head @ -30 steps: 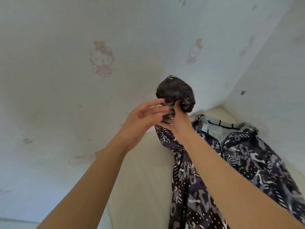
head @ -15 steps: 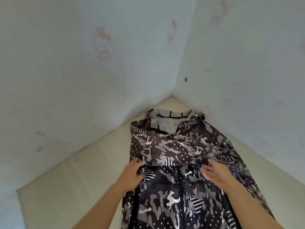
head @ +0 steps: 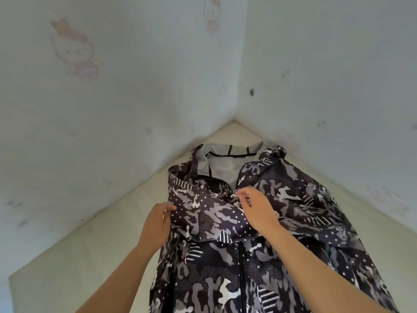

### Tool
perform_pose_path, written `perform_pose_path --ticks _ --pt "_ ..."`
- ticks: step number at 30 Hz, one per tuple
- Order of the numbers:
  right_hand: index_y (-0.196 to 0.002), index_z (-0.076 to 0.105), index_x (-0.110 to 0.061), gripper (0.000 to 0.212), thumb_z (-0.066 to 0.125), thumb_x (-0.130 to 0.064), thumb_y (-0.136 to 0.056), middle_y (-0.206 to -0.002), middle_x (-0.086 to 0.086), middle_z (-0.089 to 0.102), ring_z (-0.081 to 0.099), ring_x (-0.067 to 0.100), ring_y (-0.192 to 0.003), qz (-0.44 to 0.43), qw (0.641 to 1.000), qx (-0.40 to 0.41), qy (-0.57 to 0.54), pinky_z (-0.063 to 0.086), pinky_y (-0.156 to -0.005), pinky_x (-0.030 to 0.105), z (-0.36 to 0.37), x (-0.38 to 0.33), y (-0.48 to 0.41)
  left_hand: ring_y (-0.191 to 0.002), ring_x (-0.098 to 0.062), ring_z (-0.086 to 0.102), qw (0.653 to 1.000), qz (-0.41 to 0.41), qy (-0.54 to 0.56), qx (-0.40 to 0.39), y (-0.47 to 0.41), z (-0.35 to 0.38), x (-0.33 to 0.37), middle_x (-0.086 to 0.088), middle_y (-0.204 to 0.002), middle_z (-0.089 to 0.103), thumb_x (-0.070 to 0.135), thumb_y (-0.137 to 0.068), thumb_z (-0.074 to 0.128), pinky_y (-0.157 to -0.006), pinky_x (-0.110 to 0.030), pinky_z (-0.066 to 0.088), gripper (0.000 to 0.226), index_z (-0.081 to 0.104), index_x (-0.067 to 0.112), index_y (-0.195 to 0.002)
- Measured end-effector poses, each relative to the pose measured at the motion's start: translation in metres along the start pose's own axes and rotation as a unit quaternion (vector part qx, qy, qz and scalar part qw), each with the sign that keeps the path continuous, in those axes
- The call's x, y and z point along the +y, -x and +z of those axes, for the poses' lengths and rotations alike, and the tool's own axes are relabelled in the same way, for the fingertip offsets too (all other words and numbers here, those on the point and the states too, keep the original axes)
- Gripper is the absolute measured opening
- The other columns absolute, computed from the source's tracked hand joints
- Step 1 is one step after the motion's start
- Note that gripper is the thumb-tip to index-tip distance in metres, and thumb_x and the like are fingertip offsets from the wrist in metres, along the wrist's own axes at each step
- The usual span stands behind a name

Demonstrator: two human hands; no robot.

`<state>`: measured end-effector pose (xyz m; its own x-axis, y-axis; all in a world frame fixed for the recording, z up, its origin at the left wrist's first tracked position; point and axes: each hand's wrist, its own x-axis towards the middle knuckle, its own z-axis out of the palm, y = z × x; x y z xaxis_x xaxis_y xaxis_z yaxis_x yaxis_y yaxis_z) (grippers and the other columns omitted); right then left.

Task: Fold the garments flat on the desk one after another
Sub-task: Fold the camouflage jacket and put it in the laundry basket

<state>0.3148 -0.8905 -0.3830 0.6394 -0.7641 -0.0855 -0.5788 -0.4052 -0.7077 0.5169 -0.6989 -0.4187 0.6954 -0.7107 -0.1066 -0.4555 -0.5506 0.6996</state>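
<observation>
Camo jacket (head: 297, 213) is laid lengthwise on the counter (head: 90, 256). Its hood (head: 223, 164) is at the far end, in the corner where the left wall (head: 124, 114) and right wall (head: 327, 86) meet. The near end is cut off by the frame. Grey lining is seen inside the hood. One sleeve (head: 209, 215) is folded across the chest. Left hand (head: 156, 223) is placed at the sleeve's left edge, grip closed on the fabric edge between thumb and fingers. Right hand (head: 256, 210) is set on the sleeve's far side, above the zipper (head: 241, 267) line, fingers curled, grip pinching the cloth. A faded pink cartoon sticker (head: 75, 50) is seen on the left wall.
</observation>
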Motion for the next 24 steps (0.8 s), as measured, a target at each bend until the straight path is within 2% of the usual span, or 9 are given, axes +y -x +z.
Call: perform_pose_path --ticks 5,9,11,12,14,16,18,21,24 --pt "-0.135 0.045 -0.028 0.042 0.056 -0.028 -0.094 -0.133 -0.008 0.052 0.042 0.014 -0.129 -0.02 0.99 -0.061 0.124 0.027 -0.113 0.041 0.016 0.006 -0.035 -0.098 -0.009 0.058 0.998 0.052 -0.012 0.03 -0.052 -0.011 0.019 0.008 -0.108 0.065 0.016 -0.102 0.04 -0.085 -0.023 0.041 0.021 0.06 0.02 -0.106" --pt "-0.137 0.042 -0.038 0.059 0.067 -0.043 -0.083 -0.13 -0.01 0.054 0.038 0.014 -0.131 -0.016 0.96 -0.182 0.21 0.008 -0.117 0.047 0.025 0.007 -0.045 -0.1 -0.01 0.061 0.996 0.08 -0.034 0.01 -0.089 -0.009 0.031 0.006 -0.108 0.068 0.015 -0.098 0.049 -0.086 -0.023 0.043 0.018 0.061 0.021 -0.111" --pt "-0.113 0.063 -0.033 0.031 0.066 -0.045 -0.085 -0.104 -0.011 0.064 0.057 0.013 -0.102 -0.007 0.968 -0.206 0.142 0.035 -0.103 0.034 0.021 0.003 -0.048 -0.107 -0.012 0.058 0.993 0.11 -0.052 -0.004 -0.105 -0.005 0.034 0.006 -0.117 0.064 0.008 -0.094 0.054 -0.096 -0.029 0.046 0.029 0.058 0.021 -0.12" --pt "-0.099 0.067 -0.029 0.021 0.063 -0.045 -0.087 -0.088 -0.011 0.065 0.06 0.01 -0.079 0.012 0.978 -0.191 0.081 0.045 -0.082 0.023 0.019 0.001 -0.05 -0.113 -0.014 0.056 0.991 0.116 -0.066 -0.022 -0.113 -0.002 0.033 0.005 -0.123 0.06 0.005 -0.091 0.056 -0.099 -0.033 0.045 0.039 0.055 0.023 -0.126" --pt "-0.087 0.066 -0.026 0.026 0.053 -0.049 -0.091 -0.07 -0.011 0.06 0.052 0.002 -0.055 0.072 0.997 -0.041 0.006 0.04 -0.053 0.016 0.01 0.003 -0.055 -0.12 -0.019 0.052 0.98 0.101 -0.153 -0.073 -0.122 0.002 0.031 0.005 -0.135 0.052 0.001 -0.087 0.057 -0.1 -0.036 0.043 0.057 0.045 0.028 -0.136" --pt "-0.088 0.063 -0.022 0.036 0.046 -0.054 -0.094 -0.071 -0.011 0.06 0.06 0.008 -0.064 0.132 0.987 0.077 0.04 0.044 -0.053 0.025 0.0 0.016 -0.061 -0.123 -0.022 0.047 0.951 0.069 -0.281 -0.103 -0.125 0.004 0.023 0.002 -0.141 0.043 -0.003 -0.084 0.055 -0.098 -0.037 0.042 0.069 0.035 0.028 -0.142" --pt "-0.097 0.063 -0.026 0.032 0.05 -0.055 -0.092 -0.083 -0.004 0.065 0.066 0.021 -0.083 0.175 0.976 -0.019 0.131 0.047 -0.064 0.029 -0.002 0.03 -0.063 -0.123 -0.024 0.043 0.946 0.019 -0.306 -0.103 -0.125 0.005 0.011 -0.003 -0.14 0.041 -0.007 -0.083 0.048 -0.097 -0.037 0.041 0.07 0.034 0.025 -0.143" --pt "-0.108 0.059 -0.035 0.025 0.065 -0.044 -0.085 -0.104 -0.008 0.067 0.064 0.017 -0.096 0.153 0.957 -0.118 0.215 0.05 -0.071 0.03 0.006 0.043 -0.068 -0.116 -0.025 0.049 0.991 -0.05 -0.11 -0.047 -0.131 0.008 0.006 -0.008 -0.13 0.053 0.003 -0.095 0.041 -0.093 -0.034 0.042 0.043 0.044 0.016 -0.136" --pt "-0.112 0.063 -0.031 0.027 0.067 -0.026 -0.087 -0.11 -0.012 0.063 0.06 0.009 -0.101 0.075 0.984 -0.137 0.087 0.051 -0.09 0.033 0.016 0.038 -0.079 -0.102 -0.026 0.059 0.97 -0.213 0.109 -0.054 -0.144 0.012 0.023 -0.007 -0.109 0.061 0.037 -0.096 0.053 -0.091 -0.036 0.047 0.032 0.057 0.01 -0.112"
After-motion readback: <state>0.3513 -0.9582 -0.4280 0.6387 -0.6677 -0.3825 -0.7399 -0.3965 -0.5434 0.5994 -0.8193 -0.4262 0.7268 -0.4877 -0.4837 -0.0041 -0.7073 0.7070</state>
